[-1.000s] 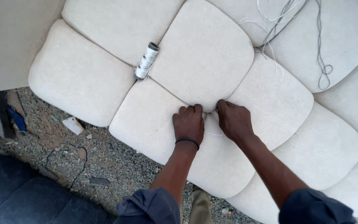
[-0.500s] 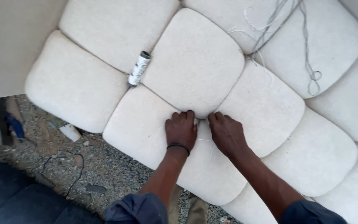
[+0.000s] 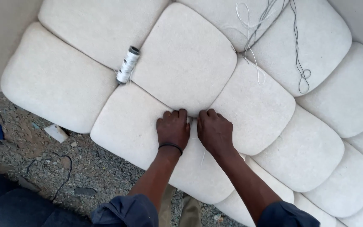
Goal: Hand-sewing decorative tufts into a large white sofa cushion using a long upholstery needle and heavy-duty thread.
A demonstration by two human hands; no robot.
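A cream tufted cushion panel [image 3: 185, 54] of several puffy squares fills the view. My left hand [image 3: 173, 128] and my right hand [image 3: 214, 131] lie side by side at the low point where the squares meet, fingers curled into the seam. A thin white thread [image 3: 202, 156] runs down from between the hands. Whether either hand pinches the thread is hidden by the knuckles. A black band circles my left wrist. A spool of white thread [image 3: 127, 64] lies in the seam up and to the left of the hands.
Loose white and dark strings [image 3: 274, 46] lie on the squares at the upper right. Gravel ground [image 3: 76, 168] with a black cord [image 3: 59, 176] and scraps shows below the panel's left edge. A dark blue cushion [image 3: 5, 206] sits at the bottom left.
My hands have drawn closer together at the seam junction. The view has shifted slightly, so the spool and strings sit lower in the frame.
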